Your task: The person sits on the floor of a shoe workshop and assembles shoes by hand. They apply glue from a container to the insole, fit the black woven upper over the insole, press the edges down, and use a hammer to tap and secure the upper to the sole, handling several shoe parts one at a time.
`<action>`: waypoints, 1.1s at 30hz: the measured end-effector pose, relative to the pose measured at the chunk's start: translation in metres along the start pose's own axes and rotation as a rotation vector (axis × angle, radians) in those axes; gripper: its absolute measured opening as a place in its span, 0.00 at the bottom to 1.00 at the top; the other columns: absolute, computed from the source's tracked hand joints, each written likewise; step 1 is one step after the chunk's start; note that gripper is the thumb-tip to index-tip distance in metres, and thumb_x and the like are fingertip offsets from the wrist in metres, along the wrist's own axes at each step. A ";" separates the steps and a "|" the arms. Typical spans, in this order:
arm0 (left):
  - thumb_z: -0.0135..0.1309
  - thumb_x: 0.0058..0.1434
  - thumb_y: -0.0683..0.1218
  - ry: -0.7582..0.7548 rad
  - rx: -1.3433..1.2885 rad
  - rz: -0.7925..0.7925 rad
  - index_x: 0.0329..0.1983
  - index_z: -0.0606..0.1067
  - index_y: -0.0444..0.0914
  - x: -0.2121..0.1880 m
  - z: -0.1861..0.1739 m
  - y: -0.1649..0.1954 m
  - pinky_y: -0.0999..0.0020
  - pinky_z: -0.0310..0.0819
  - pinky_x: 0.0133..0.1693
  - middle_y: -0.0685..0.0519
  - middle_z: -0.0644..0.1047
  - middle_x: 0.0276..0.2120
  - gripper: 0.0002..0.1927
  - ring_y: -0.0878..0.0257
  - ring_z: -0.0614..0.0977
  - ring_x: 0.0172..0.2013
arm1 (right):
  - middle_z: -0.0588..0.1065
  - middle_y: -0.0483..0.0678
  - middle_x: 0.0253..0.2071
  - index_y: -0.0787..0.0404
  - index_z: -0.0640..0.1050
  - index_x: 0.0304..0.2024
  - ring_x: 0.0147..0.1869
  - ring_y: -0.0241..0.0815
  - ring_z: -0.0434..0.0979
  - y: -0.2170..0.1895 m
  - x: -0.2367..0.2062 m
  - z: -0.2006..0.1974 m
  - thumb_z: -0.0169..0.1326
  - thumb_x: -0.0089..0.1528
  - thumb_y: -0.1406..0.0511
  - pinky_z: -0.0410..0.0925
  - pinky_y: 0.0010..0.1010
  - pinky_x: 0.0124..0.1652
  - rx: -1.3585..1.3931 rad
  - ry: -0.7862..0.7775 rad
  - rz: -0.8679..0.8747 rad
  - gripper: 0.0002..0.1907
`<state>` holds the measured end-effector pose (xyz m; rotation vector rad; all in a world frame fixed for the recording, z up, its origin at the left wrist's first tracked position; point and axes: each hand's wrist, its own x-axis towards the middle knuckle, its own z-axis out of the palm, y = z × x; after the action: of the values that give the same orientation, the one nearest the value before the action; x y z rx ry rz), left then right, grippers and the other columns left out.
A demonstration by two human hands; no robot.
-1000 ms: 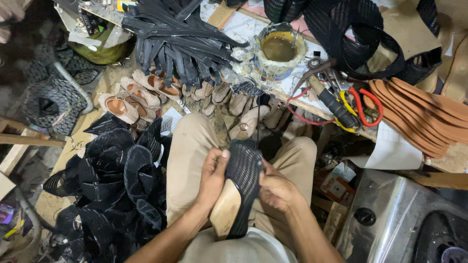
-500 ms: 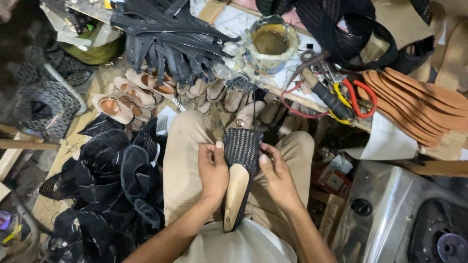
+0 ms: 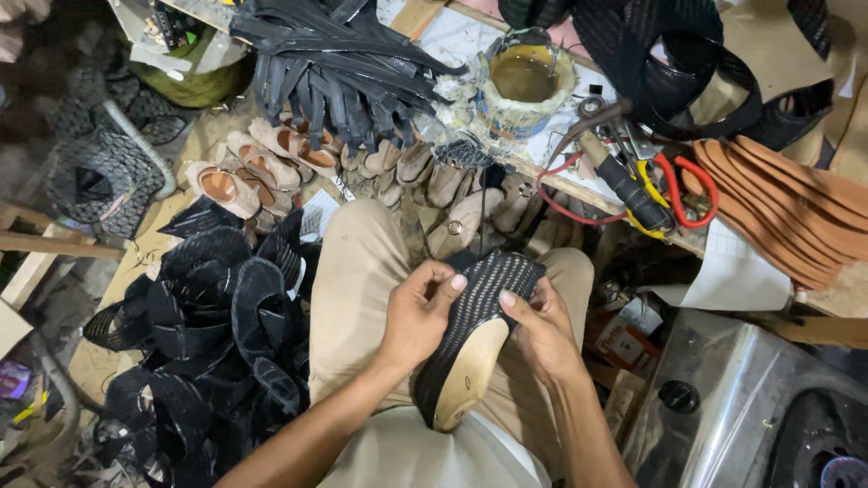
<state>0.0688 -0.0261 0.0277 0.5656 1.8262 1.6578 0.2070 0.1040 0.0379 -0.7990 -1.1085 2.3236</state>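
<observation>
Black woven shoe upper (image 3: 488,294) between both hands, glue tin (image 3: 524,81), scissors (image 3: 674,194) beyond

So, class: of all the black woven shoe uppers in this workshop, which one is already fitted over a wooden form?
The black woven upper held between the left hand and right hand, stretched over the tan wooden form. The pile of uppers beside the knee lies loose and empty.

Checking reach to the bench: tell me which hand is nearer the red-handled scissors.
Right. The right hand grips the woven black shoe upper on the lap, below and left of the red-handled scissors. The left hand holds the shoe's other side, farther from them.
</observation>
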 end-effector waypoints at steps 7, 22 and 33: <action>0.54 0.70 0.46 -0.405 -0.329 -0.122 0.42 0.75 0.36 0.027 -0.019 -0.025 0.77 0.70 0.39 0.60 0.76 0.33 0.07 0.73 0.74 0.35 | 0.75 0.51 0.57 0.67 0.63 0.70 0.60 0.42 0.76 0.000 -0.008 0.005 0.62 0.58 0.70 0.67 0.37 0.61 -0.044 -0.081 -0.039 0.39; 0.53 0.64 0.57 -0.872 -0.860 -0.757 0.66 0.69 0.41 0.051 -0.011 -0.092 0.58 0.76 0.56 0.51 0.80 0.53 0.29 0.59 0.82 0.52 | 0.75 0.49 0.56 0.63 0.59 0.73 0.58 0.39 0.76 -0.017 -0.020 0.010 0.63 0.57 0.68 0.68 0.35 0.59 -0.294 -0.083 -0.063 0.44; 0.56 0.77 0.65 -0.985 -0.751 -0.843 0.72 0.66 0.33 0.051 0.011 -0.015 0.58 0.71 0.60 0.42 0.74 0.61 0.37 0.56 0.78 0.54 | 0.66 0.52 0.65 0.55 0.34 0.77 0.59 0.44 0.72 -0.050 -0.015 -0.026 0.63 0.55 0.69 0.68 0.35 0.54 -0.750 -0.022 -0.397 0.61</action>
<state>0.0404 0.0140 0.0052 0.1470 0.5024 1.0185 0.2420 0.1382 0.0689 -0.7002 -1.9820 1.5774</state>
